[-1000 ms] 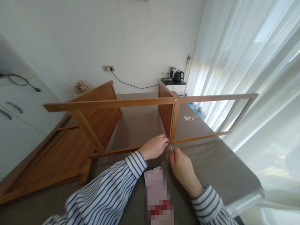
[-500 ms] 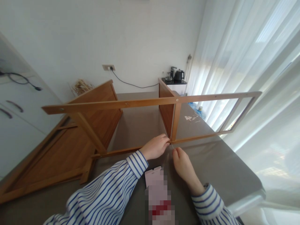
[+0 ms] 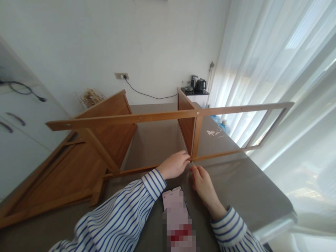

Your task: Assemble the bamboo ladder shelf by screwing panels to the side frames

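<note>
A brown wooden frame (image 3: 168, 114) stands on its side across the grey table, with a crosspiece (image 3: 197, 134) meeting its lower rail. My left hand (image 3: 175, 164) is closed around the lower rail just left of that joint, its fingertips at the corner. Close by on the right, my right hand (image 3: 203, 183) pinches a thin metal tool (image 3: 193, 163), whose slim shaft points up at the joint. Most of the tool is hidden in the fingers. Behind the joint stands a wooden panel (image 3: 185, 115), and a larger wooden panel (image 3: 65, 168) slants at the left.
A pink phone-like object (image 3: 172, 199) lies on the table (image 3: 236, 182) between my forearms, partly pixelated. White scraps (image 3: 213, 133) lie beyond the frame. A kettle (image 3: 200, 85) stands at the back, with a sheer curtain (image 3: 294, 105) at right and white cabinets (image 3: 23, 147) at left.
My right hand has shifted slightly left and turned, and less of the tool's shaft shows. My left hand stays at the joint. The frame's left end has dipped very slightly.
</note>
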Demonstrator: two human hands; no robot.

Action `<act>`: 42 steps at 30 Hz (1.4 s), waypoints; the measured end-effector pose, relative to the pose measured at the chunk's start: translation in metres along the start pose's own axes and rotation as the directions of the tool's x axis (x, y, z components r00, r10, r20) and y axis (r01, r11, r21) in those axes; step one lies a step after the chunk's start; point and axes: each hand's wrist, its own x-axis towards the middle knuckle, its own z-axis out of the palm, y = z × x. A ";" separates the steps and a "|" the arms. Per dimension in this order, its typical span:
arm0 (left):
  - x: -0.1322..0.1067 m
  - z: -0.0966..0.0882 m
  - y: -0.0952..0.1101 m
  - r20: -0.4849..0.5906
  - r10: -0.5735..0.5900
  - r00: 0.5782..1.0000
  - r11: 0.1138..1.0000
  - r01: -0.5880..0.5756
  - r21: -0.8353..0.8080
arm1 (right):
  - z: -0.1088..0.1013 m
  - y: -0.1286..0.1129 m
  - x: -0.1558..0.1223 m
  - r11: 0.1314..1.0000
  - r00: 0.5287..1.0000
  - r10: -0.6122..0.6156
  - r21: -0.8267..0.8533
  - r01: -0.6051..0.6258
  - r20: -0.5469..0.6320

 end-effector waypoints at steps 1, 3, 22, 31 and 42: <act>0.000 0.000 0.000 -0.001 0.000 1.000 1.000 0.000 -0.005 | -0.002 0.000 0.000 0.987 0.997 -0.075 -0.143 0.074 -0.002; 0.000 0.000 0.000 -0.001 -0.001 1.000 1.000 0.001 -0.014 | -0.005 -0.001 -0.001 0.905 0.984 -0.176 -0.389 0.174 0.030; 0.002 -0.004 0.003 -0.023 0.013 1.000 1.000 -0.013 -0.023 | -0.001 -0.009 0.006 0.705 0.921 0.279 0.593 -0.388 0.271; 0.000 0.003 -0.001 -0.020 0.000 1.000 1.000 -0.001 -0.025 | 0.000 -0.008 0.001 0.925 0.977 0.180 0.318 -0.208 0.116; 0.000 0.002 0.000 0.006 -0.015 1.000 1.000 0.015 -0.025 | -0.024 -0.008 -0.019 0.808 0.960 -0.275 -0.526 0.263 0.058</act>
